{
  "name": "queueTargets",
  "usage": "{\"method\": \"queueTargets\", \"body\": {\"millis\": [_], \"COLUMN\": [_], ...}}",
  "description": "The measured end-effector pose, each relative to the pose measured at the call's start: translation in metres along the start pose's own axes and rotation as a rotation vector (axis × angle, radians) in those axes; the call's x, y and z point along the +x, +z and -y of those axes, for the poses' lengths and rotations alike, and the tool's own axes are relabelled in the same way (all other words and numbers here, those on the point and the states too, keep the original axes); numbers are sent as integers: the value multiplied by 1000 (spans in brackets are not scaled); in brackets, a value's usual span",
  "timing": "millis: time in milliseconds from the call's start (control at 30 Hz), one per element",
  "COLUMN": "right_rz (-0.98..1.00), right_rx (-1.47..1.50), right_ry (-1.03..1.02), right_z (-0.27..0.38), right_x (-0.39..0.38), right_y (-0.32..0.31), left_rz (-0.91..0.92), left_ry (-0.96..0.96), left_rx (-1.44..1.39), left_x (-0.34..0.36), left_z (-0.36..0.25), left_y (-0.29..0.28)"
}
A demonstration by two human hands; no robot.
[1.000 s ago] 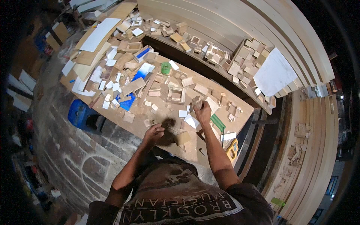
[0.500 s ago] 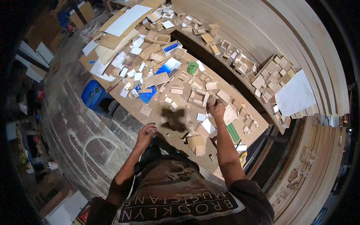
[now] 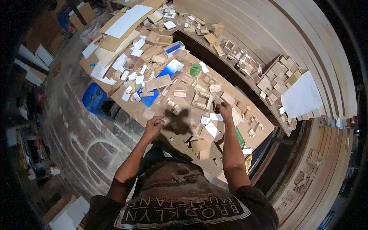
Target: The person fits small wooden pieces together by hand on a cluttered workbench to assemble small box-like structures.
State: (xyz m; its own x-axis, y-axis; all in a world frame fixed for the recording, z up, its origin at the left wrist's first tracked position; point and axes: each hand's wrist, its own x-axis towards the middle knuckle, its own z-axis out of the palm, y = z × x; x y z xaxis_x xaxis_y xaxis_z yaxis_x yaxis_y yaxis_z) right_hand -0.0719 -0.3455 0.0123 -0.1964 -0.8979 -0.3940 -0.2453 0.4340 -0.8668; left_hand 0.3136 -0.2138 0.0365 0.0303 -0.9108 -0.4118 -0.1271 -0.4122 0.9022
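Our left hand (image 3: 154,125) has moved forward from the table's near edge and now sits over the tabletop, fingers curled and thumb close to the fingertips. A small pale wooden piece (image 3: 166,122) lies right at those fingertips; we cannot tell whether it is gripped or merely beside them. Our right hand (image 3: 225,109) stays farther in, fingers bent downward just right of an open rectangular wooden box (image 3: 201,106). Its grip is hidden from us; we cannot tell if it holds anything.

We note that a white rectangular piece (image 3: 216,116), covered by the right hand half a second ago, now shows beside the wrist. We read the change as both hands being engaged among the loose parts, where only the right was.

Around them: two small pale wooden blocks (image 3: 176,109) beyond the left fingertips, a larger white sheet (image 3: 212,130) nearer us, and a green rounded container (image 3: 195,69) beyond the box. All rest on the brown wooden table (image 3: 182,145); a blue plastic stool (image 3: 92,99) stands off its left side.
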Motion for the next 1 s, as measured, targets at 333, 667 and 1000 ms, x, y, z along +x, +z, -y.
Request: {"method": "queueTargets", "body": {"millis": [333, 667, 1000], "right_rz": [-154, -291, -350], "right_rx": [-378, -413, -352], "right_ry": [-199, -221, -314], "right_z": [1, -12, -20], "right_x": [-7, -24, -158], "right_y": [1, -9, 53], "left_rz": [-26, -10, -97], "left_ry": [-60, 240, 749], "left_rx": [-58, 335, 676], "left_x": [10, 36, 90], "left_z": [2, 9, 19], "left_y": [-20, -33, -19]}}
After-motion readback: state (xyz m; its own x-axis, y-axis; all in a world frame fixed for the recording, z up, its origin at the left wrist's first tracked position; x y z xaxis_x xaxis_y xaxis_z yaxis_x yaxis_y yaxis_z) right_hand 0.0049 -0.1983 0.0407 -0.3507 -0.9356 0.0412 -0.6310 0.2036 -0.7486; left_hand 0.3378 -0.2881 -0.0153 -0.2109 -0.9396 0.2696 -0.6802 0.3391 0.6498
